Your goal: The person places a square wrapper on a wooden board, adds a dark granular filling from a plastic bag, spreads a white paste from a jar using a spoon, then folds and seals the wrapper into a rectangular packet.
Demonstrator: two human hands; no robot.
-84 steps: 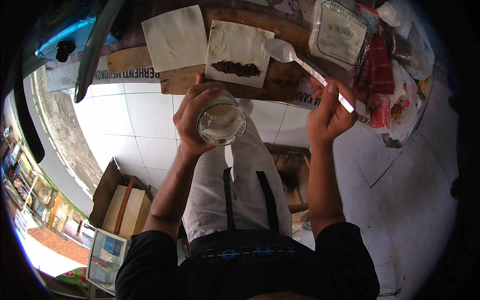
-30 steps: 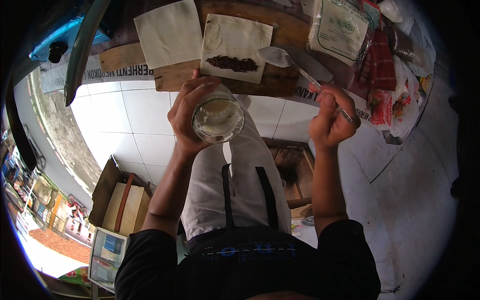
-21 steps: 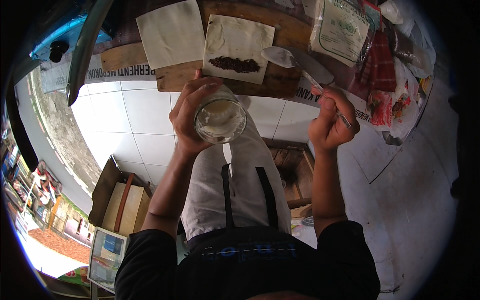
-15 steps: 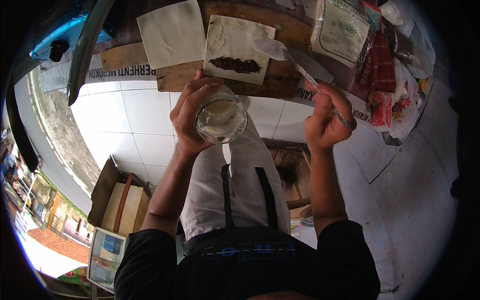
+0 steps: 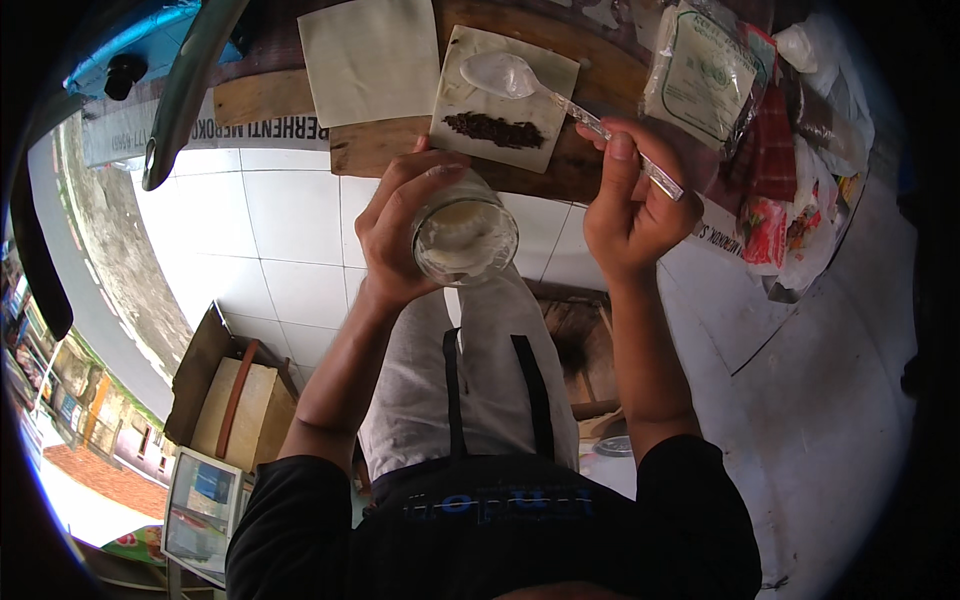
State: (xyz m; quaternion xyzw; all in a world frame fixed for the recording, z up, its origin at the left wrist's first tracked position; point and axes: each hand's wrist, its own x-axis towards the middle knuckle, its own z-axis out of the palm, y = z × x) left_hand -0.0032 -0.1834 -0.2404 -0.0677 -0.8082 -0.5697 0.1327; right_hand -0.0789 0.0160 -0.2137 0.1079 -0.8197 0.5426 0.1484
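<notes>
The spoon is glossy metal, the board wood.

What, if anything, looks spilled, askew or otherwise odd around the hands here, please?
Nothing looks clearly spilled or damaged. The dark shreds lie in a strip within their pale sheet. Slightly untidy is the white smear inside the glass held by the left hand.

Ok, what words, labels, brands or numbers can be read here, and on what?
Wording isn't copied here; only its place is told.
Pale strip, upper left: large dark capitals, partly legible.
Wrapped package: print too blurred.
Black shirt: blue lettering, broken by folds.
Spoon handle: markings too small to read.
</notes>
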